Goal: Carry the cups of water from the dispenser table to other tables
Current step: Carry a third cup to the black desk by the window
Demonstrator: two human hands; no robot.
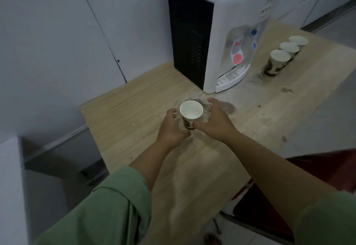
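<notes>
Since cup (191, 112) full-ish, my L hand (172, 129) + R hand (213, 120) cupped wide either side, not gripping yet; 3 cups (284, 54) wait far right by dispenser (221, 33).

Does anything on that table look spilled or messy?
Yes. Wet patches darken the wooden table in front of the dispenser, right behind the cup between both hands, with smaller stains further right.

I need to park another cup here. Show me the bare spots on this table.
Bare wood lies left of the left hand toward the table edge, and near its front edge by the forearms. Crowded: around the near cup, and beside the dispenser where three cups stand. Wet patches lie near the dispenser.
</notes>
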